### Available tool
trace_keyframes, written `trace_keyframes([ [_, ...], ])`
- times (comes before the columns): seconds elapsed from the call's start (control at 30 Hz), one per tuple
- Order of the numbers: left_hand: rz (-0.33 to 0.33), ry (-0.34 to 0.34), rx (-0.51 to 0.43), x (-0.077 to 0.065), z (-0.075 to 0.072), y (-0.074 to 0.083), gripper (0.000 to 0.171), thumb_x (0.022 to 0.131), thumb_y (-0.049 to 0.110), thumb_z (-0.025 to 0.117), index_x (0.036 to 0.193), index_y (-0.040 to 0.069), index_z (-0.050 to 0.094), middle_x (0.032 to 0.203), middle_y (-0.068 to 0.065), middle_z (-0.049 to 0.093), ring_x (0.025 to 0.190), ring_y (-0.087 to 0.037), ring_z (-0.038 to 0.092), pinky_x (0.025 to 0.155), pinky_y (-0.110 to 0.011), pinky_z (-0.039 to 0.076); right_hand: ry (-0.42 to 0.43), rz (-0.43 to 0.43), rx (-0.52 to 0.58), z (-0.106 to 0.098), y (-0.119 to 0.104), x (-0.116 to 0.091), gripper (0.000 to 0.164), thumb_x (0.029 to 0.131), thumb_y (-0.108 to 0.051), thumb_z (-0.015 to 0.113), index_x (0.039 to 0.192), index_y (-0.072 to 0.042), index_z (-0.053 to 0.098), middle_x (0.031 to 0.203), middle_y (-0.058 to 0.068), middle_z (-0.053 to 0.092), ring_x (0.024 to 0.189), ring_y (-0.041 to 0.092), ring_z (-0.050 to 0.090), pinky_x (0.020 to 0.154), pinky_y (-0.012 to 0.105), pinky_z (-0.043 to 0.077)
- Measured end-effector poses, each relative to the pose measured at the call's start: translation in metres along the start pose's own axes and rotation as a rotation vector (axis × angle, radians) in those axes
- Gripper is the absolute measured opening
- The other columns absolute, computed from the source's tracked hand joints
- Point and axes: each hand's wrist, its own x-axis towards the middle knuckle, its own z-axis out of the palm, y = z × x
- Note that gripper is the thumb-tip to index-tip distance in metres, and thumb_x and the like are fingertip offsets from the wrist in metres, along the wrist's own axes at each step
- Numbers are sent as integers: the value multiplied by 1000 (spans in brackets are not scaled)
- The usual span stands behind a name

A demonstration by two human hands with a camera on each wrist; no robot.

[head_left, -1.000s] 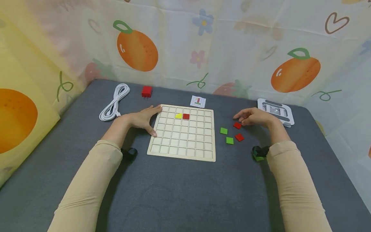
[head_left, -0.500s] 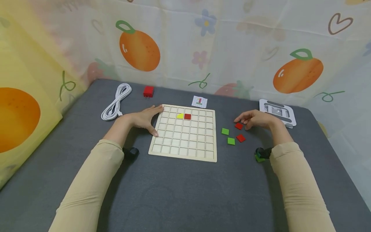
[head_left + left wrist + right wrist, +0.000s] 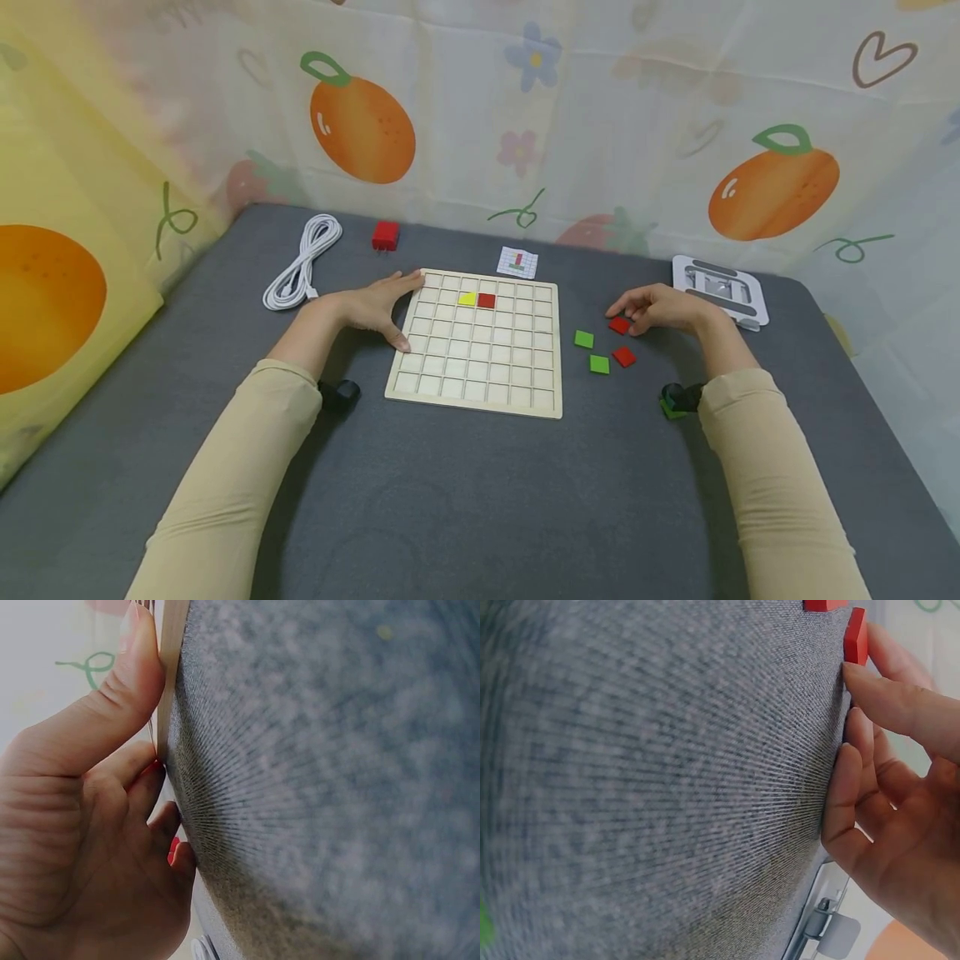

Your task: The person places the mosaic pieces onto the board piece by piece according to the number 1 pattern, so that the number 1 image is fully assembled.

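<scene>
A square wooden grid board point(image 3: 476, 357) lies on the grey table, with a yellow piece point(image 3: 467, 299) and a red tile point(image 3: 486, 301) side by side in an upper row. My left hand point(image 3: 369, 307) rests along the board's left edge, fingers spread, thumb point(image 3: 141, 660) on the rim. To the right of the board, my right hand point(image 3: 663, 305) pinches a loose red square tile point(image 3: 856, 637) at the tabletop, thumb on one side and index finger on the other. Another red tile point(image 3: 624, 357) and two green tiles point(image 3: 584, 339) lie nearby.
Behind the board lies a small pattern card point(image 3: 517, 262). A coiled white cable point(image 3: 300, 265) and a red plug adapter point(image 3: 386, 236) are at the back left. A grey-white folding stand point(image 3: 720, 289) lies beyond the right hand. Another green piece point(image 3: 672, 409) shows under the right wrist.
The right hand's thumb and index finger have closed in on the sides of the red tile. The left hand stays on the board's edge, and the camera view has shifted slightly.
</scene>
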Motion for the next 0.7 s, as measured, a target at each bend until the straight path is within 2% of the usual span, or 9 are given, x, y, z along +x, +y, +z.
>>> trace_keyframes([
  [0.33, -5, 2, 11, 0, -2, 1, 120, 72, 29, 87, 160, 8, 7, 170, -10, -4, 156, -40, -9, 123, -63, 2, 15, -15, -6, 0, 2, 0, 39, 88, 2, 65, 127, 4, 60, 89, 0, 49, 87, 13, 45, 75, 22, 43],
  [0.7, 0, -2, 6, 1, -1, 1, 121, 72, 29, 88, 160, 7, 7, 170, -10, -4, 155, -40, -10, 122, -65, 2, 53, -30, -48, 2, 4, 0, 35, 87, 0, 68, 120, 5, 60, 96, 3, 57, 90, 13, 50, 78, 21, 46],
])
